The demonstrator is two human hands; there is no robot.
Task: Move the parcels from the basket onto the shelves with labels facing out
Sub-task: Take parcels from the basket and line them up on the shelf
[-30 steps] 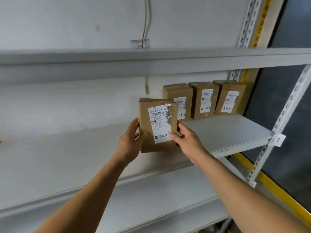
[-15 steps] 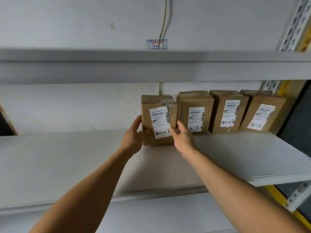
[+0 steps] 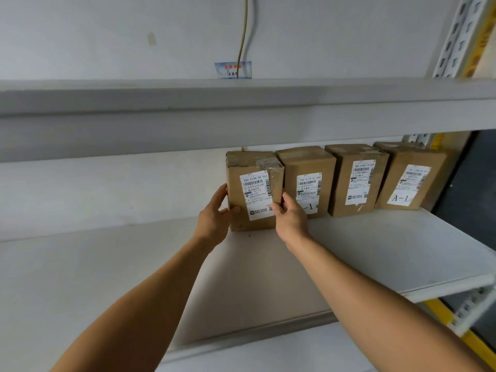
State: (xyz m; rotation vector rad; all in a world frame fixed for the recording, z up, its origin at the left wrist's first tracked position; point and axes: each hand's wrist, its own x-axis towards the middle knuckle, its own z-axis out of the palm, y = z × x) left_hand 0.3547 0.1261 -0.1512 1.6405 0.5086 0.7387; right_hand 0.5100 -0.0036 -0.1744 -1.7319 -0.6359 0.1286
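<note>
- A pale plastered wall (image 3: 107,36) fills the upper half of the frame, smooth and matte, with a thin cable (image 3: 243,30) running down it to a small blue sticker (image 3: 233,69).
- The grey shelf (image 3: 375,251) crosses the middle of the frame, a flat painted board with a squared front lip; its left half lies bare, and its right end stops at a perforated metal upright (image 3: 453,36).
- An upper shelf (image 3: 241,108) overhangs just above the box tops.
- Three cardboard parcels (image 3: 357,181) stand upright in a row right of centre, white labels facing out.
- The held parcel (image 3: 253,194), a creased brown box with glossy tape at its top corner, stands on the shelf touching the row's left end, label outward.
- The left hand (image 3: 214,218) has its grip on the box's left edge, thumb on the front.
- The right hand (image 3: 291,218) has its grip on the lower right edge, fingers curled.
</note>
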